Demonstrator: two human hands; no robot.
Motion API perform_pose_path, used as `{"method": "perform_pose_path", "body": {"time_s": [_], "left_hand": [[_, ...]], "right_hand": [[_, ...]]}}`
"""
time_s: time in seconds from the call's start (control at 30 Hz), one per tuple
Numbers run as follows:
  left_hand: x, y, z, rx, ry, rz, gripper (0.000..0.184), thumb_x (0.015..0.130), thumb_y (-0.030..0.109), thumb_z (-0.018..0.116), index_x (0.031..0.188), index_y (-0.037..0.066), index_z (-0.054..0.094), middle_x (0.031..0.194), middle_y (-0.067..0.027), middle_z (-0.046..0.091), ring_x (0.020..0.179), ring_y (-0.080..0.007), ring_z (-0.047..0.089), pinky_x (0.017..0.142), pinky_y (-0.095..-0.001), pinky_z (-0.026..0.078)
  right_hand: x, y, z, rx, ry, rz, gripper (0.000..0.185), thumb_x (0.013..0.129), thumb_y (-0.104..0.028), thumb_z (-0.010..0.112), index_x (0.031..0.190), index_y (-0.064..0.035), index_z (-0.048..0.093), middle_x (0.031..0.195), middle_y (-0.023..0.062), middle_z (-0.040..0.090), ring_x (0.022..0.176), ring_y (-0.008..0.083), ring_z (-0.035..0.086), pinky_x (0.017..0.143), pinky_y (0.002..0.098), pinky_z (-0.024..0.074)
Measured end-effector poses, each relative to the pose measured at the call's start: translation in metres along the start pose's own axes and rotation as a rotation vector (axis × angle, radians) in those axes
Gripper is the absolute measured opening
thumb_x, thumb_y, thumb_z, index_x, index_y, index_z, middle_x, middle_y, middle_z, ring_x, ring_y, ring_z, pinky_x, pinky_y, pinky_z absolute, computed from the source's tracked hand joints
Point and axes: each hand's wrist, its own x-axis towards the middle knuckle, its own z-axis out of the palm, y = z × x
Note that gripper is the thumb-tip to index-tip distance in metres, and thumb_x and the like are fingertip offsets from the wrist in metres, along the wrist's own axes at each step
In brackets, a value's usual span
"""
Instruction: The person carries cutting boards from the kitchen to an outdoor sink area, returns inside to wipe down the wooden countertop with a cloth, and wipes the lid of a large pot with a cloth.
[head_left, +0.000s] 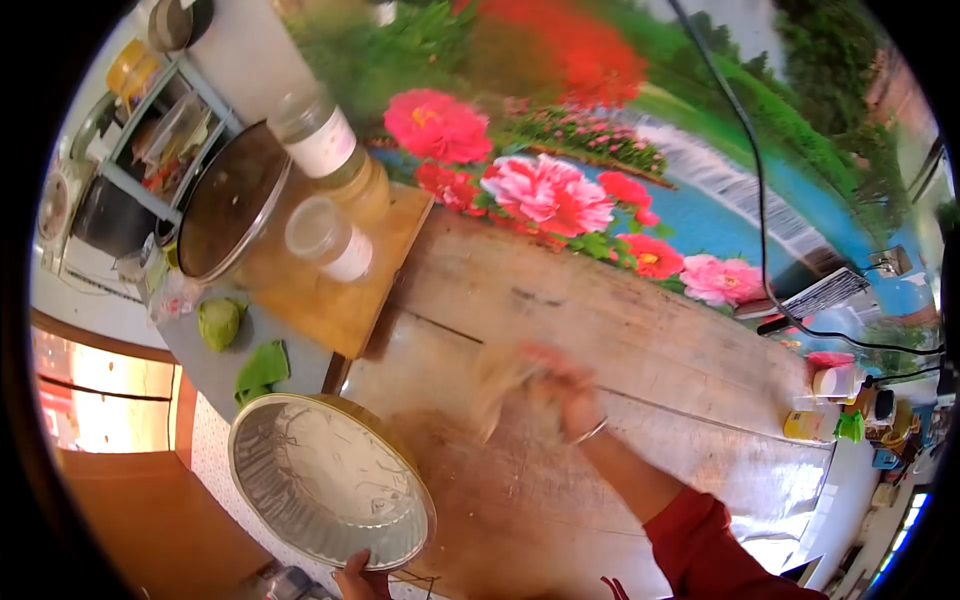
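Note:
My left hand [359,577] grips the near rim of a round metal basin [330,480] with fluted inner walls. The basin is tilted, its opening facing me, and a few pale smears or bits show inside. My right hand [565,390], with a bracelet at the wrist and a red sleeve, is over the wooden board [620,440]. Motion smears its fingers and a pale beige thing [505,385] at them, perhaps a cloth or brush; its kind does not show. The board looks damp or dusty around it.
Two jars, a tall one [318,135] and a short one [330,240], stand on a wooden block [375,290] beside a large dark pan lid [230,205]. A green vegetable [220,322] lies left. Bottles [805,425] stand right. A black cable [762,200] hangs across the flowered wall.

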Motion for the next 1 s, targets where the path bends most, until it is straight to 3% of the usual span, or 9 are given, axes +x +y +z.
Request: {"method": "perform_pose_path", "body": {"time_s": [0.13, 0.17, 0.23, 0.27, 0.4, 0.63, 0.87, 0.93, 1.0], "left_hand": [[0.008, 0.004, -0.026, -0.078, 0.041, 0.023, 0.037, 0.071, -0.006, 0.048, 0.109, -0.005, 0.047, 0.106, -0.0154, 0.054, 0.097, -0.0287, 0.054, 0.082, -0.0409, 0.047], [0.009, 0.006, -0.033, -0.061, 0.073, 0.014, 0.039, 0.071, -0.006, 0.048, 0.109, -0.004, 0.046, 0.106, -0.0153, 0.054, 0.097, -0.0288, 0.054, 0.083, -0.0411, 0.047], [0.006, 0.008, -0.04, -0.081, 0.111, 0.017, 0.039, 0.071, -0.006, 0.049, 0.11, -0.003, 0.047, 0.107, -0.0152, 0.054, 0.097, -0.0285, 0.054, 0.083, -0.0406, 0.047], [0.007, 0.009, -0.042, -0.088, 0.133, 0.024, 0.04, 0.071, -0.006, 0.049, 0.111, -0.002, 0.047, 0.107, -0.015, 0.054, 0.097, -0.0283, 0.054, 0.083, -0.04, 0.047], [0.022, 0.0, -0.062, -0.128, 0.106, -0.015, 0.04, 0.071, -0.004, 0.05, 0.111, -0.001, 0.048, 0.108, -0.0144, 0.054, 0.096, -0.0269, 0.054, 0.082, -0.0369, 0.048], [0.031, -0.001, -0.063, -0.09, 0.155, -0.025, 0.051, 0.071, -0.003, 0.05, 0.121, 0.001, 0.041, 0.118, -0.0133, 0.048, 0.105, -0.0282, 0.049, 0.088, -0.0406, 0.043], [0.028, 0.006, -0.047, -0.115, 0.173, 0.01, 0.056, 0.069, -0.006, 0.052, 0.122, 0.003, 0.04, 0.121, -0.013, 0.045, 0.108, -0.0294, 0.046, 0.091, -0.0422, 0.042], [0.028, 0.001, -0.051, -0.102, 0.198, 0.0, 0.056, 0.069, -0.006, 0.052, 0.122, 0.002, 0.04, 0.121, -0.0131, 0.045, 0.108, -0.0293, 0.047, 0.091, -0.042, 0.042], [0.03, -0.002, -0.057, -0.113, 0.227, -0.06, 0.052, 0.07, -0.005, 0.051, 0.121, 0.0, 0.04, 0.119, -0.0139, 0.047, 0.106, -0.0288, 0.048, 0.09, -0.0406, 0.042]], "right_hand": [[0.062, -0.042, -0.044, -0.945, 0.07, -0.691, 0.05, 0.069, -0.002, 0.053, 0.118, -0.0108, 0.05, 0.111, 0.0139, 0.052, 0.108, 0.0265, 0.045, 0.091, 0.0344, 0.0352], [0.069, -0.032, -0.054, -0.945, 0.052, -0.684, 0.05, 0.069, -0.002, 0.053, 0.118, -0.0108, 0.05, 0.111, 0.0139, 0.052, 0.108, 0.0265, 0.045, 0.091, 0.0344, 0.0352], [0.095, -0.004, -0.065, -1.685, 0.116, -0.54, 0.053, 0.07, -0.013, 0.056, 0.122, -0.0192, 0.047, 0.112, 0.017, 0.049, 0.111, 0.0312, 0.042, 0.094, 0.038, 0.0319], [0.101, 0.003, -0.056, -1.783, 0.163, -0.597, 0.052, 0.07, -0.019, 0.057, 0.121, -0.0235, 0.047, 0.117, 0.0168, 0.045, 0.113, 0.0332, 0.039, 0.094, 0.0424, 0.0313], [0.154, 0.017, -0.022, -1.633, -0.11, -0.695, 0.05, 0.07, -0.018, 0.056, 0.12, -0.0195, 0.048, 0.117, 0.0167, 0.045, 0.111, 0.0331, 0.039, 0.092, 0.0432, 0.0318], [0.228, 0.052, 0.056, -1.682, -0.038, -0.77, 0.046, 0.067, -0.016, 0.053, 0.113, -0.0193, 0.054, 0.116, 0.0109, 0.049, 0.11, 0.0291, 0.04, 0.093, 0.0402, 0.0331], [0.245, 0.066, 0.081, -1.445, -0.06, -0.529, 0.039, 0.066, -0.012, 0.051, 0.103, -0.0213, 0.061, 0.112, 0.0099, 0.053, 0.109, 0.0276, 0.043, 0.093, 0.0383, 0.0338], [0.229, 0.075, 0.082, -1.461, -0.359, -0.72, 0.039, 0.063, -0.009, 0.051, 0.098, -0.0216, 0.064, 0.108, 0.0081, 0.057, 0.103, 0.0264, 0.046, 0.089, 0.0378, 0.0372], [0.202, 0.076, 0.08, -1.38, -0.461, -0.663, 0.038, 0.064, -0.01, 0.051, 0.097, -0.0227, 0.064, 0.106, 0.0051, 0.057, 0.101, 0.0245, 0.046, 0.087, 0.0376, 0.0381]]}}
